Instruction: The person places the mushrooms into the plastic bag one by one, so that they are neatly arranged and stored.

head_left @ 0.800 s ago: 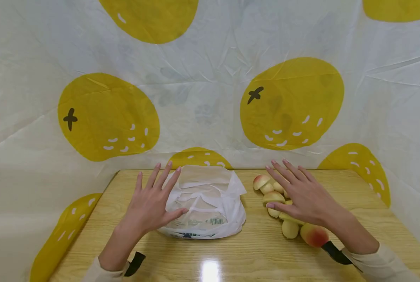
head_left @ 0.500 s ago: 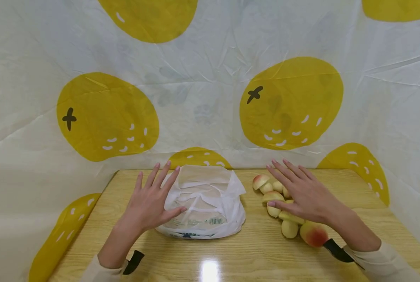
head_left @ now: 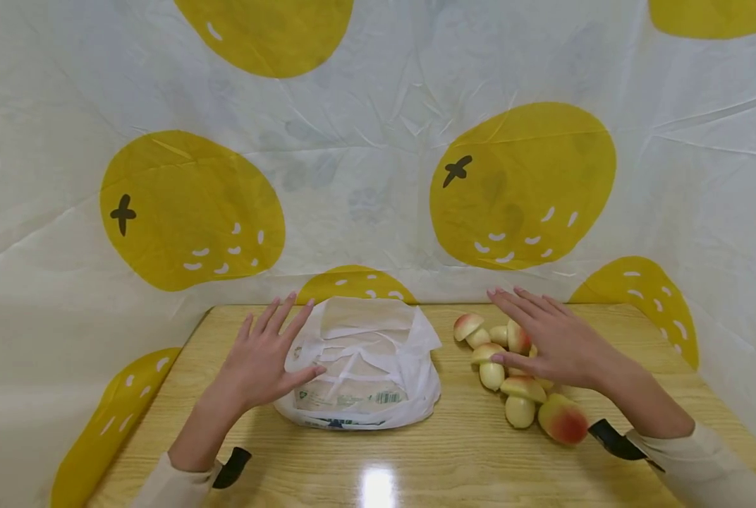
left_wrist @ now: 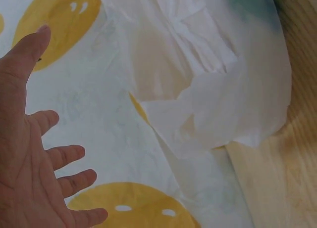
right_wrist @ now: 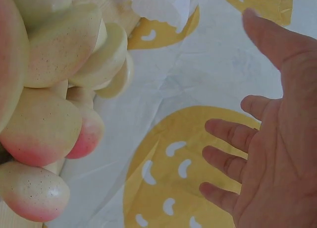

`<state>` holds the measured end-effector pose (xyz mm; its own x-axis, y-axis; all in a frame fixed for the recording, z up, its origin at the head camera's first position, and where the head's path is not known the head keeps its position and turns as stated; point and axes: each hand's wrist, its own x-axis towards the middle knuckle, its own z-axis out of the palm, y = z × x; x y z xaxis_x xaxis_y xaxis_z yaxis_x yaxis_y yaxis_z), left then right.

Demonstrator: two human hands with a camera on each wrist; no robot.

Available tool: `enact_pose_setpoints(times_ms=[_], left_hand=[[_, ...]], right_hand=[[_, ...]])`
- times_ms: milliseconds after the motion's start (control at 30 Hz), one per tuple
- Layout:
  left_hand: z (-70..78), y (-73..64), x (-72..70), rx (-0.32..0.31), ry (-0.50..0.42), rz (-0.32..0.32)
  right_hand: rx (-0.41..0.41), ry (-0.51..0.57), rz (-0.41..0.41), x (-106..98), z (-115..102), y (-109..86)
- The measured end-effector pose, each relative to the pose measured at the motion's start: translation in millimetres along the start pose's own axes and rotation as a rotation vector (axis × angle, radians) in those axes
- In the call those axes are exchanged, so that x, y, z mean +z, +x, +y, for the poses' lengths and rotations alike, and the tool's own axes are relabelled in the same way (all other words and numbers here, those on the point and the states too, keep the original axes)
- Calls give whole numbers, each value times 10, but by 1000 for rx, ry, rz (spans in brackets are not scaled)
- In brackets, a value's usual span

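A white plastic bag (head_left: 424,384) with green print and a barcode lies on the wooden table, its mouth gaping. My left hand (head_left: 257,370) is held with fingers spread beside the bag's left edge, and holds nothing. In the left wrist view the bag (left_wrist: 223,107) shows apart from the fingers. To the right lies a cluster of several mushrooms (head_left: 492,377), pale yellow with reddish caps, that look artificial. My right hand (head_left: 565,349) hovers over their right side, fingers extended, hiding some of them. Nothing is in its grasp. The right wrist view shows mushrooms (right_wrist: 64,50) close up.
The wooden table (head_left: 378,455) reaches back to a hanging white cloth (head_left: 359,190) with big yellow fruit prints. This cloth also rises along both sides. A bright light reflection sits on the table's near part.
Both hands have drifted apart: the left one slightly leftward, the right one slightly rightward, uncovering more of the mushrooms. The bag and mushrooms have stayed in place.
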<state>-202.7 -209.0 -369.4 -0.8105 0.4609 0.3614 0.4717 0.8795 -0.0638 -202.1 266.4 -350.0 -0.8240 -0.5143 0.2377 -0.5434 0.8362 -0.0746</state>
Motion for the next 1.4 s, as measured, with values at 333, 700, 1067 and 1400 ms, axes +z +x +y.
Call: enact_pose_setpoints(times_ms=[333,700,1067,1400], left_hand=[[-231,35,113,-27,-123,18],[-380,-28,178,-117,-259,-166],[-450,-40,267,-132,-348,-257],[-472,-44,393,-196,-407,-257]], right_hand=[[-19,34,-2,-67,152,-10],[8,131,-67,-122,289,-26],[34,151,-105,-105,322,-79],[39,194,-117,-34,453,-71]])
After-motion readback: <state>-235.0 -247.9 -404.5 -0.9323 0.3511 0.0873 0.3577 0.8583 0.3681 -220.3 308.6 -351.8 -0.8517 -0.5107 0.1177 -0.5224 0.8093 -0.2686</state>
